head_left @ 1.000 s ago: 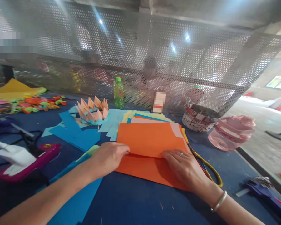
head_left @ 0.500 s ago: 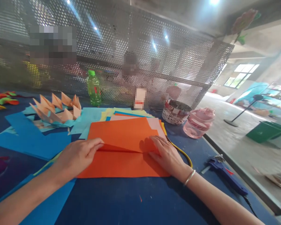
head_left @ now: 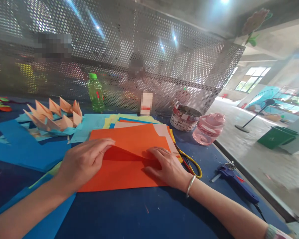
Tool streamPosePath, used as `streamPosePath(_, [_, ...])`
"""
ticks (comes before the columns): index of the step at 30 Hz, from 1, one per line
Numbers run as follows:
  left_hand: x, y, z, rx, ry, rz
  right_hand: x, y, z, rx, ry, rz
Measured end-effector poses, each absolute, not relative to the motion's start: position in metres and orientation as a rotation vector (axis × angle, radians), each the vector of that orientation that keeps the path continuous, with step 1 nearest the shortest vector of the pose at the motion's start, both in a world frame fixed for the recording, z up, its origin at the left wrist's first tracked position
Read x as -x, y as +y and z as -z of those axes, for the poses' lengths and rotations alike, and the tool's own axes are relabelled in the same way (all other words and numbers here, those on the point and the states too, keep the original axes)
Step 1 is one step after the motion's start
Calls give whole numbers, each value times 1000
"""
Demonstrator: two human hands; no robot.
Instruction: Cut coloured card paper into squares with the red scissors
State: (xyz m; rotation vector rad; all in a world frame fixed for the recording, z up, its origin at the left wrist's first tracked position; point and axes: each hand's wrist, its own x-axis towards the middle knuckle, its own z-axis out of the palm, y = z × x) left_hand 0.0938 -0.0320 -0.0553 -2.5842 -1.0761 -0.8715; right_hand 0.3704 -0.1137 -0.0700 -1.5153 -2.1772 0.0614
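Observation:
An orange paper sheet (head_left: 127,139) lies bent over a second orange layer (head_left: 119,177), its near edge lifted on the left. My left hand (head_left: 86,157) is closed, with that lifted edge between thumb and fingers. Over the right part of the same edge rests my right hand (head_left: 168,167), fingers stretched out and thumb apart on the lower layer. Under and behind the orange paper is a stack of coloured sheets (head_left: 161,130). Yellow-handled scissors (head_left: 198,167) poke out from beside the stack, close to my right hand.
Left are blue paper pieces (head_left: 17,146) and a ring of folded peach points (head_left: 52,114). A green bottle (head_left: 96,93) stands by the perforated screen (head_left: 109,39). On the right sit a round patterned container (head_left: 183,121), a pink bottle (head_left: 208,131) and a blue glue gun (head_left: 239,186).
My left hand has raised the paper's edge slightly and moved a little right along it. My right hand has shifted left, its thumb now spread from the fingers. The view has turned slightly.

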Motion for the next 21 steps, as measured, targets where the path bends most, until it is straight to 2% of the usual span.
streamPosePath(4, [-104,-39,41,2561,-768,1021,-362,-107,75,1559,-2202,-66])
streamPosePath(8, [-104,-53,34,2437,-662,1192,-365,-103,76,1665,-2146,-51])
streamPosePath(10, [-104,-64,38,2484,-516,1164,-367,-102,75,1707,-2078,-47])
streamPosePath(12, [-109,-75,47,2698,-259,987,-368,-100,73,1752,-1994,-42])
streamPosePath(17, [-134,-78,69,3019,-515,703,-368,-98,74,1808,-1815,-41])
streamPosePath(21, [-148,-65,67,3181,-766,518,-367,-98,77,1781,-1773,-70])
